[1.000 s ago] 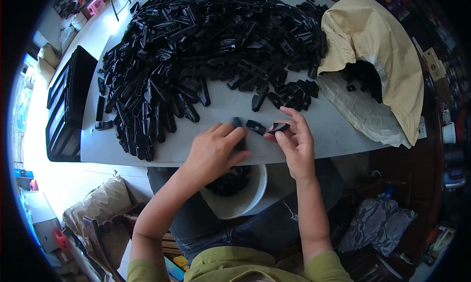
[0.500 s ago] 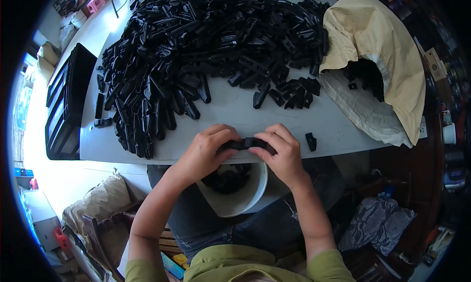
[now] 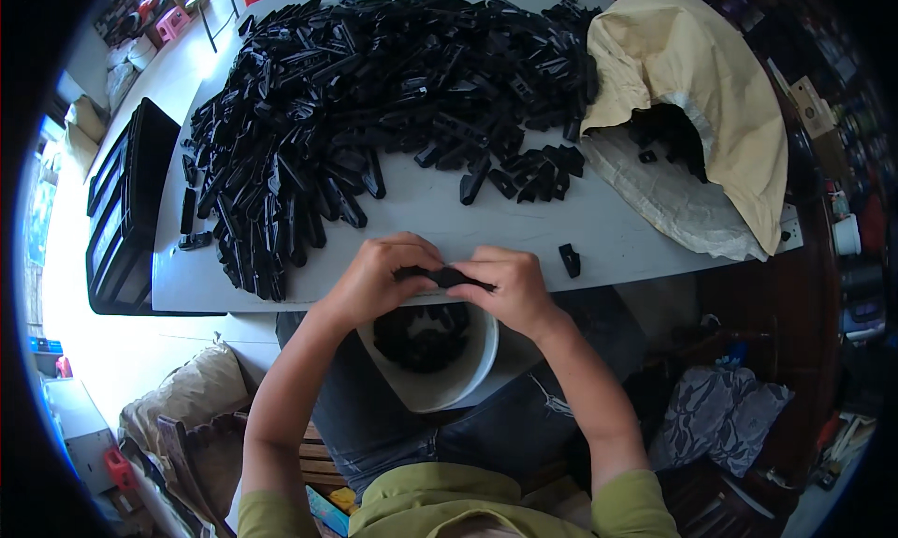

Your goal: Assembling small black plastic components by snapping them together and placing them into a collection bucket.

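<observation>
A small, elongated black plastic part (image 3: 449, 277) is held between both hands, just above the table's near edge. My left hand (image 3: 374, 281) pinches its left end with thumb and fingers, and my right hand (image 3: 513, 288) grips the right end the same way. The fingers hide both ends of the part. Below the hands, between the knees, stands a white bucket (image 3: 493, 351) with several black parts (image 3: 421, 337) inside. Beyond the hands spreads a large pile of similar black plastic parts (image 3: 374, 89). One loose black piece (image 3: 570, 260) lies right of my right hand.
The grey table (image 3: 449, 225) bears the pile. A tan woven sack (image 3: 716, 70), its mouth gaping over more black pieces, lies at the right. A black crate (image 3: 131, 210) stands beside the table's left edge. Patterned grey cloth (image 3: 725, 416) rests at lower right.
The view has shifted slightly, so the table's things appear farther left. Between my fingers the black part has turned a little, and its right end now slants downward. Both hands keep their grip.
</observation>
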`<state>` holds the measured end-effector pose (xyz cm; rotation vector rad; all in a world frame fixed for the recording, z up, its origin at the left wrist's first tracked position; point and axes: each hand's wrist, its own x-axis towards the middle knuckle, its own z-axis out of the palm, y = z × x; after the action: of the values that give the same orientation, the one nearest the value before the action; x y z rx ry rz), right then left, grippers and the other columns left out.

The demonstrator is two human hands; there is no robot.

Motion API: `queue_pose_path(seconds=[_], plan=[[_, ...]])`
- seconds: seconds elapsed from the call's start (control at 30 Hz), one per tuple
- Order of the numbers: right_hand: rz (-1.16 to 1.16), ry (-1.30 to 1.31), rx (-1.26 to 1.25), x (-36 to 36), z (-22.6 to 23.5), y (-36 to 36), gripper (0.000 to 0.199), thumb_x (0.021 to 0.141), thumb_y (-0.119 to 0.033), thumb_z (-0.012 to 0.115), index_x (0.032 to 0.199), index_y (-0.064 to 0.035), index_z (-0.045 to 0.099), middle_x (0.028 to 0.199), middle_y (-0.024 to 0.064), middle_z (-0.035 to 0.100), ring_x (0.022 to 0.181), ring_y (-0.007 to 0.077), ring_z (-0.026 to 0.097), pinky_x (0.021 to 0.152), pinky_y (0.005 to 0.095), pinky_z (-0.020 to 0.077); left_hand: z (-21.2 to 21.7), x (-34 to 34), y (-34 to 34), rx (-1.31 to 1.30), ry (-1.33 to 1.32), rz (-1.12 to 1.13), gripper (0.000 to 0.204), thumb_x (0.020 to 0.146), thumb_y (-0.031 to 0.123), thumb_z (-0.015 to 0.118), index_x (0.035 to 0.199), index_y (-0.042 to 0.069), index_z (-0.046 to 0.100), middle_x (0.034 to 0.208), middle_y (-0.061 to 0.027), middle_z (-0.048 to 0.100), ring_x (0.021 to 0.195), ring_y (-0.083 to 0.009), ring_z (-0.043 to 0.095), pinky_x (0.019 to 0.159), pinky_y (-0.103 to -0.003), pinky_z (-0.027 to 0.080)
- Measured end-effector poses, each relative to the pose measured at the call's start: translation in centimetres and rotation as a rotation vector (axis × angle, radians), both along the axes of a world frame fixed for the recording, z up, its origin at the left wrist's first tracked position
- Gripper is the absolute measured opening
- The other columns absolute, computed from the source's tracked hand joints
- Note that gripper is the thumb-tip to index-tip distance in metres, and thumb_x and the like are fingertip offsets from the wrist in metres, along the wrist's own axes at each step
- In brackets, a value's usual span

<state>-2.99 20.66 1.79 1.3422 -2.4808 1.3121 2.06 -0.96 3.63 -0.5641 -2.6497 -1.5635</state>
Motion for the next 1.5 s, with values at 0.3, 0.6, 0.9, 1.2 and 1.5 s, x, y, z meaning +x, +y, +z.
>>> queue_pose_path(seconds=[0.3,0.6,0.9,1.2,1.5], plan=[[-0.684,0.258,0.263,2.9,2.1,4.9,0.029,0.081,-0.01,0.071,0.109,-0.0039,0.064,0.1,0.0111,0.058,0.091,0.0304,0.06,0.077,0.0394,0.0501,1.5,-1.5,0.0,-0.3,0.039,0.204,0.024,0.078,0.016,0.076,0.094,0.003,0.065,0.093,-0.0094,0.061,0.081,-0.026,0.061,0.072,-0.033,0.052],[-0.493,-0.839,-0.619,0.5,0.0,4.5,0.026,0.095,-0.005,0.056,0.119,-0.0002,0.062,0.102,0.009,0.065,0.078,0.0061,0.055,0.068,0.0202,0.0447,-0.8,-5.4,3.8,-0.519,0.307,0.424,0.018,0.078,0.005,0.065,0.094,0.006,0.056,0.095,-0.0107,0.056,0.093,-0.0303,0.056,0.077,-0.039,0.048],[-0.256,-0.753,-0.537,0.4,-0.2,1.6,0.035,0.088,0.003,0.061,0.123,0.002,0.061,0.11,0.0073,0.062,0.074,0.008,0.058,0.062,0.0206,0.049,-0.5,0.1,1.5,-0.329,0.31,0.083,0.023,0.076,0.006,0.073,0.089,0.004,0.055,0.097,-0.012,0.057,0.089,-0.0309,0.057,0.076,-0.038,0.048],[-0.174,-0.096,0.034,-0.4,1.1,1.7,0.03,0.07,-0.001,0.079,0.098,0.0022,0.068,0.092,0.0078,0.057,0.072,0.0183,0.058,0.06,0.0285,0.0484,-0.6,-0.3,1.0,-0.098,0.066,0.108,0.024,0.072,0.0,0.075,0.093,0.001,0.064,0.096,-0.0114,0.061,0.087,-0.0274,0.064,0.076,-0.034,0.053],[-0.076,-0.094,-0.019,-0.2,0.6,0.5,0.027,0.069,-0.004,0.081,0.092,0.0012,0.069,0.08,0.008,0.06,0.067,0.0213,0.059,0.059,0.0306,0.0479,-0.5,-1.1,1.2,-0.025,0.039,0.027,0.019,0.071,0.003,0.077,0.087,0.001,0.067,0.098,-0.0118,0.063,0.09,-0.0274,0.064,0.078,-0.035,0.053]])
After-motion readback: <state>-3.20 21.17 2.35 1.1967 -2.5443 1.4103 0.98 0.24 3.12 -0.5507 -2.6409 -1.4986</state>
